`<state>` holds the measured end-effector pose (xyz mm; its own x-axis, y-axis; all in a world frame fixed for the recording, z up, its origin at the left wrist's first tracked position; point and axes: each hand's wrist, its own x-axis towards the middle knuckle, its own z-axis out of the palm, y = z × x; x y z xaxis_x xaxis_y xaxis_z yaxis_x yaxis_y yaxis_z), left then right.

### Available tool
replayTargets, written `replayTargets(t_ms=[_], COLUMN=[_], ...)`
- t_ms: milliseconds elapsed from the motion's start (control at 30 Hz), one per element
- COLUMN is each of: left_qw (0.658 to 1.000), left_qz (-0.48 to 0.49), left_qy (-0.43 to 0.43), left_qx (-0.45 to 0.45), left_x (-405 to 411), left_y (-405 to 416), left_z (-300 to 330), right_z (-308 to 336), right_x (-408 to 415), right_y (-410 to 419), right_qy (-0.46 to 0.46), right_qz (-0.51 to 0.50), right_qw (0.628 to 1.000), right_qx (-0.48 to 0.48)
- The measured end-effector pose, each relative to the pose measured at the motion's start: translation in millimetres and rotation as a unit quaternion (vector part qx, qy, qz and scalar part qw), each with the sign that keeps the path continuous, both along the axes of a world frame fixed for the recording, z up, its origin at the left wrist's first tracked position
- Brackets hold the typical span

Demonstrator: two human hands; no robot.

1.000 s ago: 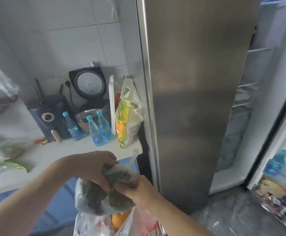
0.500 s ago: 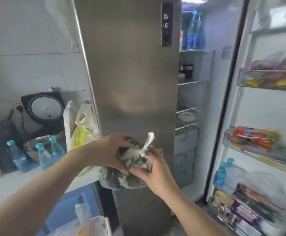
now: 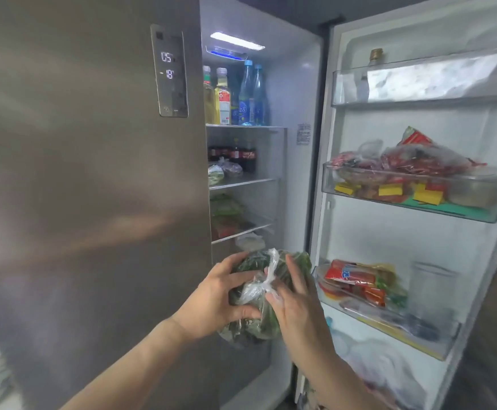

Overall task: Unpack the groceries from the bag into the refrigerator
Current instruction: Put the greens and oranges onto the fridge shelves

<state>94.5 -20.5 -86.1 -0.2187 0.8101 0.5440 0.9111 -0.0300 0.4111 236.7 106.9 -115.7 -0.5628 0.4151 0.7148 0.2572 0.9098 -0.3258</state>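
A clear knotted plastic bag of green leafy vegetables [image 3: 259, 291] is held between both hands in front of the open refrigerator compartment [image 3: 294, 93]. My left hand [image 3: 214, 297] grips its left side with fingers curled round it. My right hand [image 3: 293, 303] holds the right side, fingers wrapped over the plastic. The bag hangs level with the lower shelves, just outside the opening. The grocery bag is out of view.
The closed steel left door [image 3: 87, 187] with a temperature display [image 3: 169, 75] fills the left. Shelves [image 3: 244, 182] hold bottles, cola and bagged greens. The open right door's bins [image 3: 413, 190] are packed with red and yellow packets.
The view has swung right and up from the counter to the open fridge. Both hands have carried the bag of greens rightward, from in front of the steel door to the opening.
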Motion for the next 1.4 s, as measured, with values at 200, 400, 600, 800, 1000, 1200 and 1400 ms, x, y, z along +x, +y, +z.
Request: replayTargets(t_ms=[200,400,600,800,1000,1200,1400], left_qw=[0.999,0.998,0.987,0.962,0.919,0.883,0.874], left_qz=[0.015,0.046,0.149,0.260,0.368,0.434,0.451], left_qy=[-0.012,-0.039,-0.057,-0.077,-0.139,-0.173,-0.181], left_qx=[0.041,0.037,0.013,-0.020,-0.021,-0.039,-0.014], left_x=[-55,-106,-158,-209,-263,-333,-395], left_y=[92,165,220,258,264,277,296], left_z=[5,4,-13,-21,-30,-32,-31], right_z=[15,14,5,-3,-9,-19,-21], right_x=[-54,-116,-196,-270,-350,-439,-507], right_y=[90,173,239,284,287,292,303], right_qy=[-0.002,-0.057,-0.037,-0.145,-0.243,-0.232,-0.081], right_qz=[0.020,0.044,0.088,0.166,0.223,0.263,0.277], right_qw=[1.000,0.997,0.995,0.967,0.931,0.902,0.884], right_qx=[0.012,-0.032,-0.043,-0.125,-0.153,-0.252,-0.366])
